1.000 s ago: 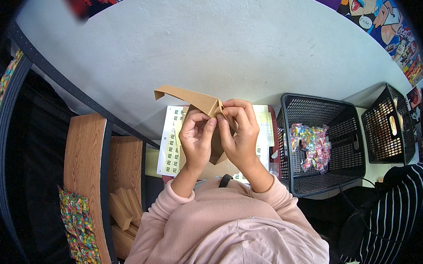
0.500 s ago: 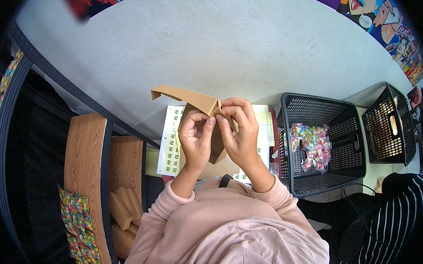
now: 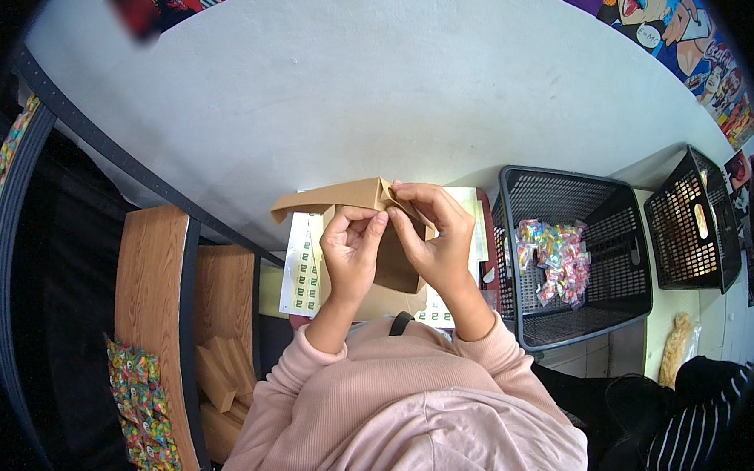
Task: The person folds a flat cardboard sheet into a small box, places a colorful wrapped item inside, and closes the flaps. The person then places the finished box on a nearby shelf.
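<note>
A brown cardboard box (image 3: 332, 197), partly folded, is held in front of me with its long lid flap pointing left and its hollow inside showing below. My left hand (image 3: 350, 252) is closed, thumb and fingers pinching the cardboard at the flap's corner. Close beside it, my right hand (image 3: 439, 236) is closed too, fingers over the right side of the same corner and thumb pressed in from the front. The exact fold between the fingertips is partly hidden. Beneath the box lie white sheets (image 3: 296, 278) with rows of green printed marks.
To the right stands a black plastic crate (image 3: 570, 334) with small wrapped sweets (image 3: 558, 264); beyond it is another crate (image 3: 692, 219). At left, a wooden shelf (image 3: 151, 286) has colourful packets (image 3: 143, 401) hanging, with brown cartons (image 3: 222, 376) lower down. A person's striped dark garment (image 3: 703, 432) shows lower right.
The box has tilted, so its lid flap sits lower and more of the inside shows. Both hands keep their pinch. The striped garment has moved down, uncovering a clear bag of tan pieces.
</note>
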Demonstrator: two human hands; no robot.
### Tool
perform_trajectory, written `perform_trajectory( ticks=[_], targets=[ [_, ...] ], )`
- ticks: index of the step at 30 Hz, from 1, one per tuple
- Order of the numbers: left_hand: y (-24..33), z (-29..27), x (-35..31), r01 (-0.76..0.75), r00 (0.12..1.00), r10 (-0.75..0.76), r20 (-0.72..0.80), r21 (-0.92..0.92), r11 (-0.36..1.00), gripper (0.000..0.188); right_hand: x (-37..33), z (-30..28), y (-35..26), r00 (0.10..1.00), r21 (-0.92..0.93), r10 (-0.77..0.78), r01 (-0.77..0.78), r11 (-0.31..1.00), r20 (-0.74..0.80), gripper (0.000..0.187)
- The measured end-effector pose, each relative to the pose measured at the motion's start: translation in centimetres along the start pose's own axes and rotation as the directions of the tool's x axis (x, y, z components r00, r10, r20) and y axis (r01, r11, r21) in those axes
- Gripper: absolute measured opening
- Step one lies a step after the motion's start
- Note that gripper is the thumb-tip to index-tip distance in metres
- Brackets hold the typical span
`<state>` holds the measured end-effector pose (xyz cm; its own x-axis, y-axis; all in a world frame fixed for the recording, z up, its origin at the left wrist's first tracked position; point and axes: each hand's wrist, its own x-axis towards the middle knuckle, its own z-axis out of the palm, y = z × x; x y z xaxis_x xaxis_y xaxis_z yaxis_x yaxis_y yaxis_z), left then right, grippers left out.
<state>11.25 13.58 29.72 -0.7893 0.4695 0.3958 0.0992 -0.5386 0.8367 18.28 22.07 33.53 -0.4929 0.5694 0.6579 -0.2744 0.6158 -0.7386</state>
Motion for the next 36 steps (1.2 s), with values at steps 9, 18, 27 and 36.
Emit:
perform_trajectory(
  ticks=[9, 18, 27, 36],
  targets=[
    [-0.7, -0.2, -0.1, 0.018, 0.998, -0.017, -0.061, 0.003, 1.000, 0.009, -0.7, 0.4, 0.4, 1.000, -0.014, 0.002, -0.002, 1.000, -0.026, 0.007],
    [-0.7, 0.1, -0.1, 0.072, 0.994, -0.073, -0.082, -0.015, 0.997, 0.006, -1.4, 1.5, 1.0, 0.997, -0.057, -0.047, 0.043, 0.997, -0.068, 0.009],
    [-1.7, 0.0, -0.8, 0.088, 0.994, -0.097, -0.058, -0.140, 0.986, 0.009, -1.8, 1.8, 1.8, 0.997, 0.024, 0.031, -0.029, 0.999, -0.070, 0.006],
    [-0.9, -0.9, -0.8, -0.027, 0.999, 0.028, 0.040, -0.023, 0.999, 0.023, -2.0, 0.9, 0.0, 1.000, 0.050, -0.026, 0.026, 0.998, 0.006, 0.006]
  ],
)
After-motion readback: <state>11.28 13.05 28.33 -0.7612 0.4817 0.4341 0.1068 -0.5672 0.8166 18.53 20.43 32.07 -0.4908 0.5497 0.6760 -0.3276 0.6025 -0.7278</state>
